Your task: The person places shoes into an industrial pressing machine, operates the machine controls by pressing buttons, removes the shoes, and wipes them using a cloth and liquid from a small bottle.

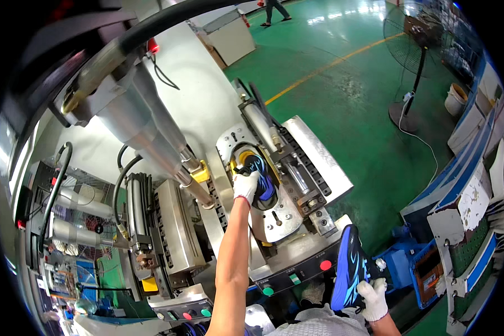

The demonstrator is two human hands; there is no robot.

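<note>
My left hand (245,186), in a white knit glove, reaches forward to the press machine and grips a black and blue sneaker (265,183). That sneaker sits in the oval opening of a pale metal plate (287,219), which has slots and bolts. The fingers close around its upper near the ankle opening; part of the shoe is hidden by the hand. At the lower right my right hand (373,298), also gloved, holds a second sneaker (348,270), black with a blue sole and light blue streaks. This one hangs beside the machine's front edge, toe pointing away from me.
Steel press columns (157,140) rise at the left. A front panel (297,276) carries green and red buttons. Beside the plate lies a pneumatic cylinder (263,126). Blue crates (400,266) stand at the right, a floor fan (411,84) farther back. Someone's legs (274,10) show far off.
</note>
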